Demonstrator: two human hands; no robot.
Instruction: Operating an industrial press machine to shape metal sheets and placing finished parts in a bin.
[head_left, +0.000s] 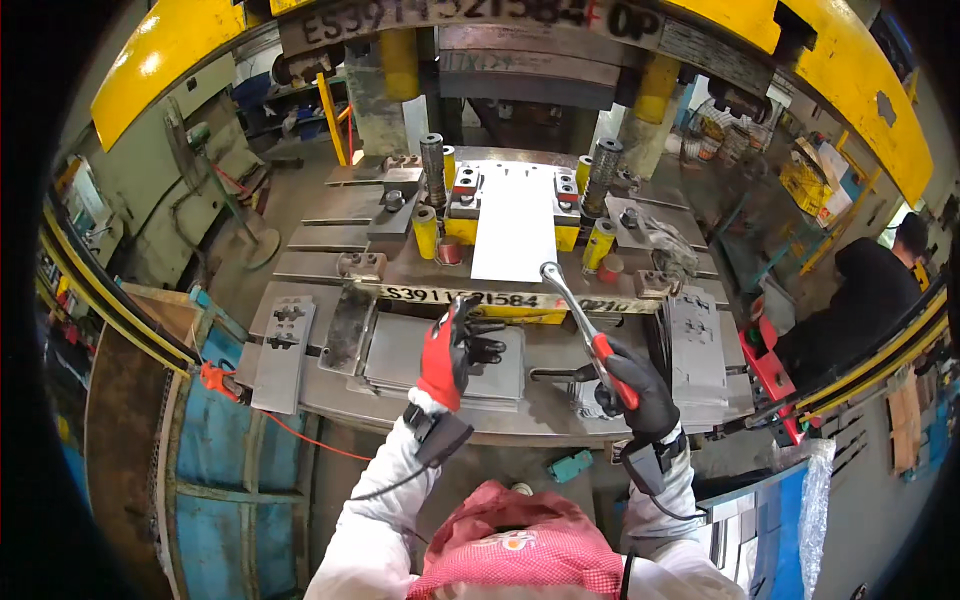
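Nearest in, the right hand [632, 392] in a black glove is wrapped tight round the red grip of a ratchet wrench [578, 315], its chrome head pointing up at the white sheet [515, 225]. The left hand [452, 352], red-and-black glove, hovers with fingers spread loosely, holding nothing, right over a stack of grey metal plates [400, 352] on the bench [330, 395]. One punched plate [284, 352] lies off left, another pile [697, 352] right. Further back, four yellow posts [427, 232] stand around the one white sheet in the press die.

Chrome hook tool [580, 320], red handle, tilted up-left; grey sheet stack [400, 350] flat below.
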